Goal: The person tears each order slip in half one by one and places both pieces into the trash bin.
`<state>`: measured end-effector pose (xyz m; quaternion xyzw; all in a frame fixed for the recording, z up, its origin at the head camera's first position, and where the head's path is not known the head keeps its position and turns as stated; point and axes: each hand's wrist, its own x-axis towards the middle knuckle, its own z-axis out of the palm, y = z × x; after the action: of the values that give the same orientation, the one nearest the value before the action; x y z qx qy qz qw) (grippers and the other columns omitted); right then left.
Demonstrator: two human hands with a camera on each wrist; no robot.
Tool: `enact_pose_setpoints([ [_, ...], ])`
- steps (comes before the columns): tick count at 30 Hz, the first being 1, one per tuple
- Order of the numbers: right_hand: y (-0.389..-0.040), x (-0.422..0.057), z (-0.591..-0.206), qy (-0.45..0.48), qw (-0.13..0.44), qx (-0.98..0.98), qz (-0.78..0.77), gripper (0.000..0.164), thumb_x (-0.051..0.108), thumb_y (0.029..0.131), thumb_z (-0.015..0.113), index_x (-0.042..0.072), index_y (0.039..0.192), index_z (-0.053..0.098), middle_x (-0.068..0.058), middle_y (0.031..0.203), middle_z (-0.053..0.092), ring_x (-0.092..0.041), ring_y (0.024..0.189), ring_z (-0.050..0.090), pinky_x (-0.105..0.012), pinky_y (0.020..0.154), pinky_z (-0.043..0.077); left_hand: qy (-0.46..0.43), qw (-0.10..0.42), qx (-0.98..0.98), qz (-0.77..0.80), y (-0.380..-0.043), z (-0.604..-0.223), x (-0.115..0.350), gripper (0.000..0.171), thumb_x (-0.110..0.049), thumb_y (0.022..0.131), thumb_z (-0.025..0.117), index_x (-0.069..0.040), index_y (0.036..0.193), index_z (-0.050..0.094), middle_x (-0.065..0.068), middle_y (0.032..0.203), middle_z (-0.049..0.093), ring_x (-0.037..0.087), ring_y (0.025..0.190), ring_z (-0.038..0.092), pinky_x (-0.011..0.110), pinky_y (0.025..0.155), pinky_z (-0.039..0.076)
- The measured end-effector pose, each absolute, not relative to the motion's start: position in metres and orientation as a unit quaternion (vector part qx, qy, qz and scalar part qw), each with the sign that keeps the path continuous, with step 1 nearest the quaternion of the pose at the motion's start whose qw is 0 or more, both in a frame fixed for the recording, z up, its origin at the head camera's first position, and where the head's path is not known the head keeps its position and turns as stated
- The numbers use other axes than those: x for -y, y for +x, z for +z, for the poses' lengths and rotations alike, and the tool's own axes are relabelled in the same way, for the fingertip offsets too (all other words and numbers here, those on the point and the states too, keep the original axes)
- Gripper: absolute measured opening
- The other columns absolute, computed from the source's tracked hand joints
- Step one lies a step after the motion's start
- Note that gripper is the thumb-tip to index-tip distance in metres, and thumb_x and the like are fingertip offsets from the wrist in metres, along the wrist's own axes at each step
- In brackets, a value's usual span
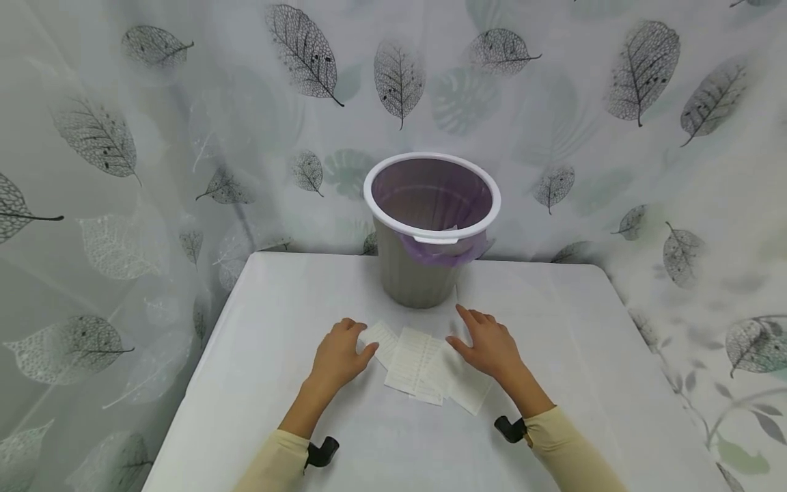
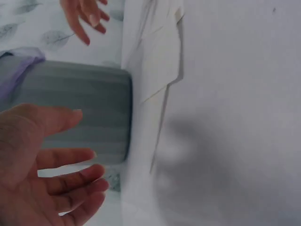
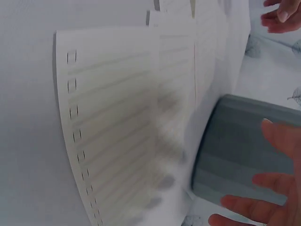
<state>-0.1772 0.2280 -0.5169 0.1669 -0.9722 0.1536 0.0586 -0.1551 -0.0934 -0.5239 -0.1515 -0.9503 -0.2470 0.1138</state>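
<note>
Several white slips of paper (image 1: 408, 361) lie fanned out and overlapping on the white table. In the right wrist view the nearest paper (image 3: 110, 108) shows faint stripes and small printed marks along one edge. My left hand (image 1: 341, 352) hovers at the left end of the papers, fingers spread and holding nothing. On the other side my right hand (image 1: 488, 342) is above the right end of the papers, its fingers apart and nothing in them. Behind the papers stands a grey bin (image 1: 413, 273) with a white rim and a purple liner (image 1: 439, 253).
The white table (image 1: 295, 294) meets a leaf-patterned curtain (image 1: 246, 137) at the back and sides. Something pale shows inside the bin near its front rim. Each wrist carries a small black camera mount, one by the left sleeve (image 1: 277, 458).
</note>
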Motion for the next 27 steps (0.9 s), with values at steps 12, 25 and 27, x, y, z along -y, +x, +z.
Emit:
enact_pose_setpoints([
  [12, -0.171, -0.196, -0.540, 0.191, -0.001, 0.968, 0.163, 0.071, 0.036, 0.092, 0.080, 0.008, 0.151, 0.052, -0.022, 0.143, 0.057, -0.045, 0.125, 0.056, -0.064, 0.095, 0.049, -0.117, 0.005, 0.960, -0.254, -0.153, -0.560, 0.055, 0.031, -0.031, 0.087, 0.085, -0.004, 0.088, 0.069, 0.001, 0.077, 0.057, 0.014, 0.063, 0.051, 0.031, 0.053, 0.047],
  [25, -0.164, -0.166, -0.569, 0.237, -0.051, 0.955, 0.170, 0.072, 0.030, 0.090, 0.084, 0.009, 0.152, 0.053, -0.029, 0.156, 0.041, -0.057, 0.140, 0.037, -0.070, 0.105, 0.037, -0.053, 0.007, 0.969, -0.240, -0.151, -0.577, 0.023, 0.077, -0.046, 0.067, 0.098, 0.007, 0.111, 0.064, 0.021, 0.104, 0.065, 0.039, 0.091, 0.067, 0.050, 0.063, 0.057],
  [27, -0.162, -0.165, -0.570, 0.237, -0.048, 0.955, 0.174, 0.072, 0.030, 0.091, 0.083, 0.008, 0.152, 0.053, -0.029, 0.156, 0.041, -0.057, 0.140, 0.035, -0.071, 0.105, 0.036, -0.041, -0.001, 0.968, -0.248, -0.152, -0.575, 0.023, 0.073, -0.038, 0.064, 0.101, 0.007, 0.107, 0.064, 0.021, 0.100, 0.067, 0.039, 0.088, 0.068, 0.051, 0.063, 0.057],
])
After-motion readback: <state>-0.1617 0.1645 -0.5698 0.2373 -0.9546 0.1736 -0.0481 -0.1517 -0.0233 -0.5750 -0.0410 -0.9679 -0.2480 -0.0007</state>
